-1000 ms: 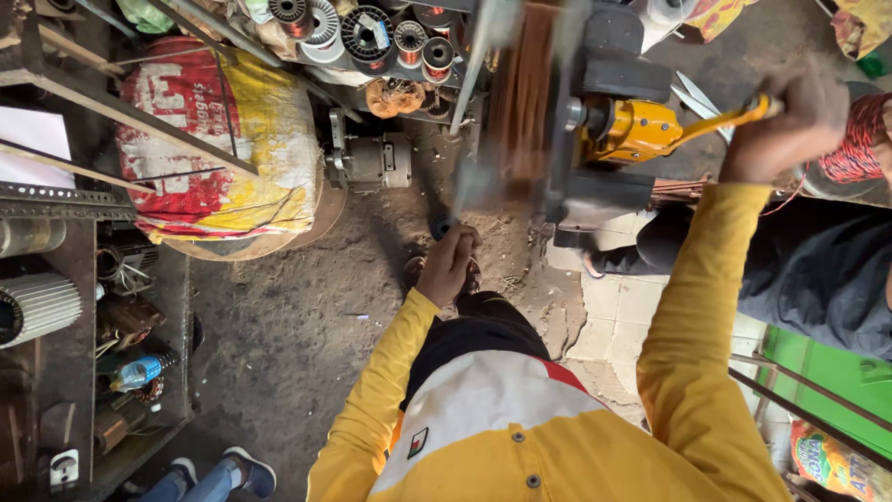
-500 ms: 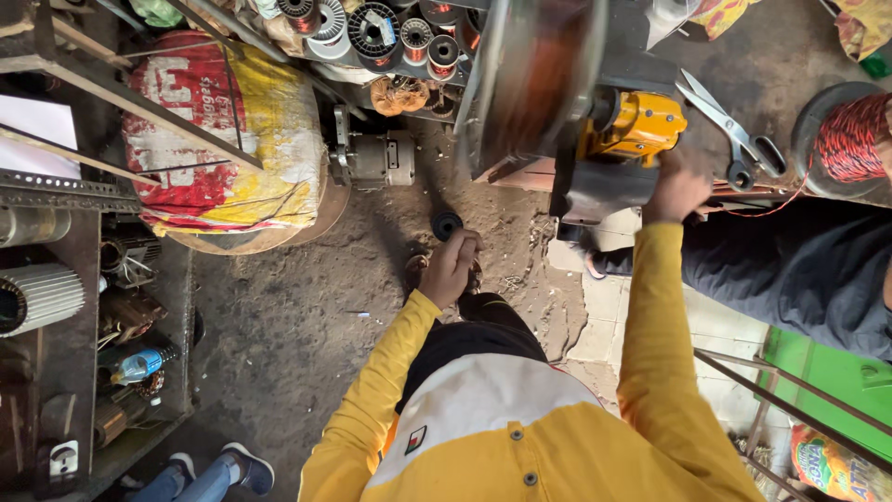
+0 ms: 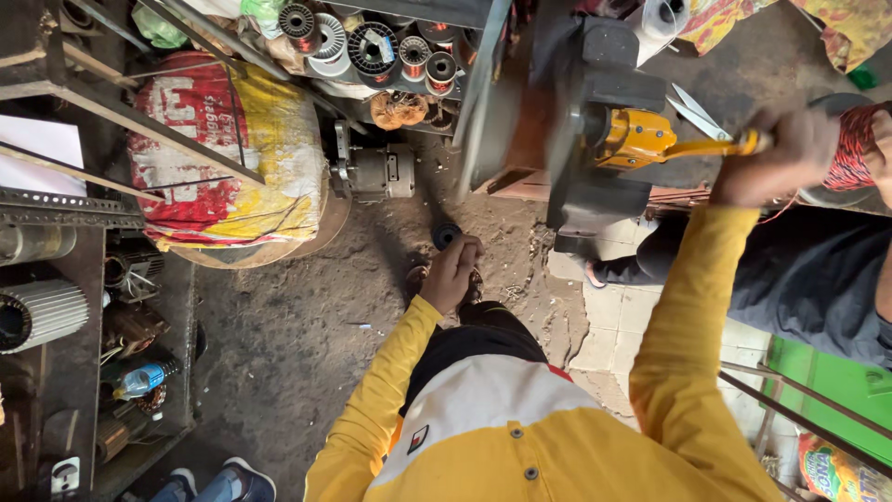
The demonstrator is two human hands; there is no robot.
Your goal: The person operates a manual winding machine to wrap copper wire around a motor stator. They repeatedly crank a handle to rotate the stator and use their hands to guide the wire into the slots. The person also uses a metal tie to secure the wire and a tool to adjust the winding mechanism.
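While the machine (image 3: 595,130) blurs at top centre, the right hand (image 3: 790,153) is fisted round its yellow crank (image 3: 692,147), which sticks out from the machine's right side. Just right of that hand sits a red wire spool (image 3: 850,149). Left hand (image 3: 452,272), below and left of the machine, is curled closed near a small dark disc (image 3: 446,234) on the dirt floor (image 3: 307,344); whether it grips anything, cannot tell. A sack (image 3: 218,158) lies far left of the machine.
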